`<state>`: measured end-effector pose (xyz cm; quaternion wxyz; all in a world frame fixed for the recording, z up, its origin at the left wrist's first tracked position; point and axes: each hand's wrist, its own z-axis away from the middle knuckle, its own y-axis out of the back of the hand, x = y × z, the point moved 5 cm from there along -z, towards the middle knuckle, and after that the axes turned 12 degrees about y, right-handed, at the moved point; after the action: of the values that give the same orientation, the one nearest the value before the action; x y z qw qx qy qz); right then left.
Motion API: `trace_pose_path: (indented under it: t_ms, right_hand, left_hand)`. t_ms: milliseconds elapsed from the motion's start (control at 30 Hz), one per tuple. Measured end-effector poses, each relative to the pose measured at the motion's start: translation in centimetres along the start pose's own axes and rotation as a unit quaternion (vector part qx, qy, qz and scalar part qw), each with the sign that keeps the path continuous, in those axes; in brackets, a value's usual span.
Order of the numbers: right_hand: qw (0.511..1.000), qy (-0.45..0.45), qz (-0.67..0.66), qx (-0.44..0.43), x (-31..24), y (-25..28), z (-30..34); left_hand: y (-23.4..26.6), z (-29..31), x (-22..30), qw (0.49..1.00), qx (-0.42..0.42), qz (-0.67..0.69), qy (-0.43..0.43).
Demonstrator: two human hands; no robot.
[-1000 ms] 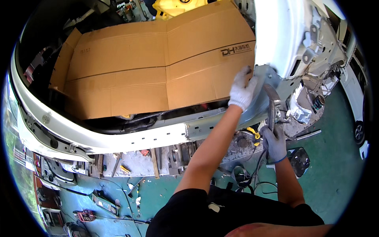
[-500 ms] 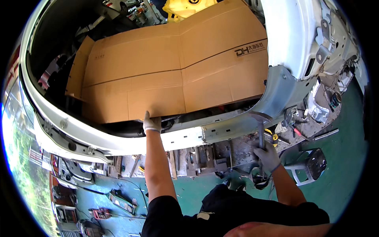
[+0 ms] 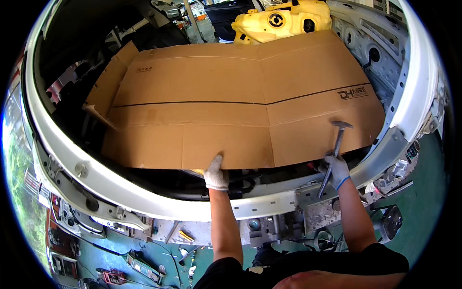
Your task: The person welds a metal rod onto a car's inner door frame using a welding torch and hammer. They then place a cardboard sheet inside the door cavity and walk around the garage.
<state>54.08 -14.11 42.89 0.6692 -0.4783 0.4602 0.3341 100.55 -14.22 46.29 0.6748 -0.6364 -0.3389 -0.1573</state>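
A big brown cardboard sheet, creased and with a dark printed line across it, lies over the opening of a white car body shell. At its near edge, my gloved left hand pinches the sheet, thumb on top and the other fingers hidden below. My gloved right hand is wrapped round the handle of a hammer. The hammer's head points away from me, above the right part of the cardboard. This hand is close to the sheet's near edge; whether it touches the sheet I cannot tell.
Behind the sheet sits a yellow moulded tank. Below the near rim, a workbench carries metal blocks and tools. A black-topped stool stands at the right. Power tools and cables lie on the green floor at the lower left.
My right hand has carried the hammer up from beside the bench to over the sheet's near right edge. The view has shifted, showing more at the back right. My left hand keeps its hold.
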Motion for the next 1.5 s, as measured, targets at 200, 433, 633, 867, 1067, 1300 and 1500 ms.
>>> trace_pose_path:
  t_ms: [200,433,633,867,1067,1300,1500]
  right_hand:
    - [0.99,0.043,-0.117,0.065,-1.2,-4.9,2.1]
    - [0.956,0.139,-0.257,0.007,-0.6,-11.8,1.2]
    - [0.937,0.083,-0.337,-0.032,1.5,-21.3,0.0]
    - [0.94,0.05,-0.337,-0.03,3.1,-31.3,-1.8]
    - [0.958,0.038,-0.279,-0.048,4.8,-36.9,-7.3]
    - [0.962,0.03,-0.267,0.044,6.9,-32.9,-5.5]
    - [0.958,0.044,-0.282,0.034,6.5,-26.5,-3.7]
  left_hand:
    - [-2.4,-0.1,5.4,0.996,0.01,-0.079,-0.031]
    - [-6.3,-4.6,17.1,0.943,-0.036,-0.251,-0.215]
    - [-15.5,-8.7,27.6,0.907,-0.133,-0.298,-0.266]
    - [-10.5,-20.5,33.1,0.927,-0.093,-0.318,-0.178]
    - [-10.1,-30.6,31.8,0.948,0.104,-0.283,-0.099]
    - [-8.5,-28.0,34.1,0.987,-0.064,-0.105,-0.101]
    - [-7.5,-25.4,40.4,0.982,-0.051,0.018,-0.18]
